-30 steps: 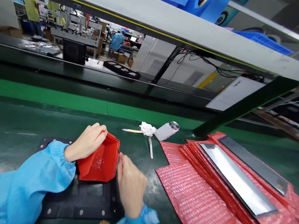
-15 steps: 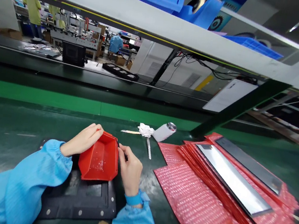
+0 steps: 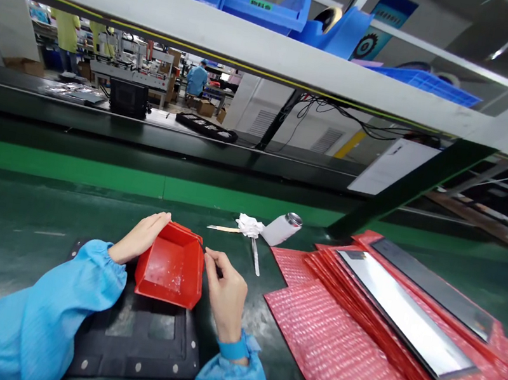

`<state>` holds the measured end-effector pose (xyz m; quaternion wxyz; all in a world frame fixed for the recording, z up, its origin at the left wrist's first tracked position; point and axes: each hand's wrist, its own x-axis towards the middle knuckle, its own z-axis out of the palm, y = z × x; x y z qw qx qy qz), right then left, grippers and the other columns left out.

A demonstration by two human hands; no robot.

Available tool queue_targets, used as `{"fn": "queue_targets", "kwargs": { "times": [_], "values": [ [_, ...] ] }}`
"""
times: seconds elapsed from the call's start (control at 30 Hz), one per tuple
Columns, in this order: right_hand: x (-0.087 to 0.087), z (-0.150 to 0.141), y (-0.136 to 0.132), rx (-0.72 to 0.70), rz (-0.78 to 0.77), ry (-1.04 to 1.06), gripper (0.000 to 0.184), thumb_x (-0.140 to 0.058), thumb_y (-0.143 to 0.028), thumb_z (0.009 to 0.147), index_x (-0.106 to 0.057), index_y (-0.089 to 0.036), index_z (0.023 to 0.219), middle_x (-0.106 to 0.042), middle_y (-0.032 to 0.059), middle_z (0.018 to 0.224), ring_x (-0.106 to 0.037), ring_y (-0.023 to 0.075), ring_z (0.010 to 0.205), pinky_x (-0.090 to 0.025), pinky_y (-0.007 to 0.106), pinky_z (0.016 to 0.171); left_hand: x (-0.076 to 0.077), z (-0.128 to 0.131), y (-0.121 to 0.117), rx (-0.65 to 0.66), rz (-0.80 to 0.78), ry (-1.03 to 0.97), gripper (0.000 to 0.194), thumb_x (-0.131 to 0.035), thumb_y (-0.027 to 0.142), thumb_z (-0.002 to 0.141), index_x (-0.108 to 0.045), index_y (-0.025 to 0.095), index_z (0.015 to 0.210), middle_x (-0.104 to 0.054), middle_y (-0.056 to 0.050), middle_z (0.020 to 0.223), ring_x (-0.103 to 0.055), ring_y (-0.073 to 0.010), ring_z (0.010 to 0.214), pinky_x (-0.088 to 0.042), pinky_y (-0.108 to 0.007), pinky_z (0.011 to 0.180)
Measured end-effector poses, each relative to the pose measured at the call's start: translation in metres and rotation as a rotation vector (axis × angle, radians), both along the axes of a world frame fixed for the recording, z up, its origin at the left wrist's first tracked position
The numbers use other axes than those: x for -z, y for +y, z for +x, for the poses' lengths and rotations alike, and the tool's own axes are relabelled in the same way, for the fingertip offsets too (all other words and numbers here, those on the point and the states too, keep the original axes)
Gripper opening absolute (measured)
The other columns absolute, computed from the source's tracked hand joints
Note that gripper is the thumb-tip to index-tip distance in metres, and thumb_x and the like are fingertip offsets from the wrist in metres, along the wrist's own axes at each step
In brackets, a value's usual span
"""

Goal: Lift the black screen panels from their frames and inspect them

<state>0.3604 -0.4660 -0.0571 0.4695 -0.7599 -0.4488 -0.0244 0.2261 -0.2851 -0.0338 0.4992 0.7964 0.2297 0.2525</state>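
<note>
My left hand (image 3: 143,238) is closed on the far left edge of a red plastic bin (image 3: 172,261), which is tilted so that its inside faces me. A few tiny pale bits lie in the bin, too small to name. Beside the bin's right edge, my right hand (image 3: 226,295) has thumb and forefinger pinched together. A thin dark tip shows at those fingers; its kind I cannot make out. Beneath the bin lies a black frame-like mat (image 3: 112,357) with round metal studs and rectangular openings.
Behind my right hand lie crumpled white tissue (image 3: 249,225), a light-handled blade (image 3: 224,229), metal tweezers (image 3: 255,257) and a white bottle (image 3: 283,229). Red bubble-wrap sleeves (image 3: 335,344) are stacked at right with dark, shiny panels (image 3: 407,317). A shelf (image 3: 239,40) with blue bins crosses above.
The red bin has turned slightly, showing more of its inside. My right hand has rolled, so its thumb and forefinger now show. My left hand keeps its hold on the bin's edge.
</note>
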Motion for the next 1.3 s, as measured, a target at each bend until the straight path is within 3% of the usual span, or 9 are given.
{"fn": "queue_targets", "kwargs": {
  "times": [0.13, 0.43, 0.67, 0.9, 1.1, 1.3],
  "values": [
    [-0.002, 0.001, 0.005, 0.048, -0.036, -0.045, 0.028, -0.044, -0.038, 0.096, -0.068, -0.024, 0.098, -0.071, 0.0031, 0.095, -0.066, 0.0181, 0.08, -0.043, 0.024, 0.066, -0.001, -0.001, -0.001, 0.008, -0.018, -0.013, 0.045, -0.031, 0.053, 0.095, -0.058, 0.017, 0.089, -0.065, -0.006, 0.096, -0.057, -0.0214, 0.093, -0.043, -0.032, 0.087],
    [-0.008, 0.006, 0.016, 0.004, -0.111, -0.141, 0.023, -0.046, -0.034, 0.096, -0.068, -0.028, 0.096, -0.072, -0.0025, 0.093, -0.066, 0.0146, 0.079, -0.039, 0.021, 0.063, -0.002, -0.003, -0.001, 0.038, -0.049, -0.026, 0.044, -0.031, 0.052, 0.096, -0.056, 0.017, 0.088, -0.062, -0.004, 0.092, -0.056, -0.0193, 0.086, -0.043, -0.031, 0.083],
    [-0.014, 0.006, 0.016, 0.07, -0.139, -0.22, 0.024, -0.046, -0.031, 0.095, -0.068, -0.026, 0.09, -0.072, -0.0009, 0.085, -0.064, 0.0152, 0.068, -0.035, 0.023, 0.057, -0.002, -0.003, -0.001, 0.043, -0.054, -0.024, 0.044, -0.032, 0.052, 0.095, -0.056, 0.018, 0.085, -0.062, -0.003, 0.088, -0.056, -0.0188, 0.084, -0.044, -0.03, 0.081],
    [-0.022, -0.003, 0.029, -0.02, -0.151, -0.276, 0.021, -0.048, -0.029, 0.094, -0.069, -0.029, 0.094, -0.072, -0.0025, 0.094, -0.067, 0.0134, 0.082, -0.04, 0.02, 0.065, 0.003, -0.002, -0.003, 0.045, -0.085, -0.037, 0.045, -0.033, 0.054, 0.095, -0.057, 0.018, 0.088, -0.065, -0.004, 0.093, -0.058, -0.0196, 0.088, -0.045, -0.031, 0.082],
    [-0.021, 0.007, 0.02, 0.135, -0.19, -0.301, 0.019, -0.05, -0.027, 0.093, -0.069, -0.027, 0.089, -0.071, -0.0019, 0.078, -0.064, 0.016, 0.066, -0.03, 0.025, 0.052, 0.008, 0.0, -0.001, 0.019, -0.089, -0.052, 0.046, -0.031, 0.054, 0.095, -0.058, 0.018, 0.088, -0.066, -0.005, 0.091, -0.059, -0.0212, 0.092, -0.045, -0.033, 0.088],
    [-0.02, -0.016, 0.038, 0.087, -0.21, -0.364, 0.02, -0.049, -0.027, 0.094, -0.069, -0.028, 0.092, -0.072, -0.0015, 0.085, -0.066, 0.0143, 0.074, -0.033, 0.024, 0.059, 0.011, 0.001, -0.004, -0.003, -0.072, -0.057, 0.042, -0.031, 0.052, 0.095, -0.054, 0.018, 0.085, -0.064, -0.005, 0.092, -0.058, -0.0198, 0.088, -0.045, -0.033, 0.085]
  ]
}}
